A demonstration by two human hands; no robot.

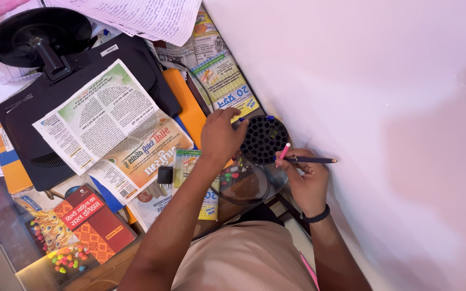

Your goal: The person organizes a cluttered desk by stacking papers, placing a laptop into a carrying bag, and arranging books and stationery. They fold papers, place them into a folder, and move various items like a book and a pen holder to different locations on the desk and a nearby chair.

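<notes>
Beside the black round pen holder [264,139], on its right, a dark pen [311,160] and a pink pen [283,151] are held in the closed right hand [307,180]. The dark pen's long axis lies level, and its tip is pointed away from the holder, toward the white wall [384,108]. The pink pen is tilted up toward the holder's rim. The holder's left edge is gripped by the left hand [221,136], fingers curled, so both hands are touching or just beside it.

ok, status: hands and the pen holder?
Left hand grips the black pen holder rim. Right hand holds a dark pen and a pink pen. Newspaper alongside, not blocking.
</notes>
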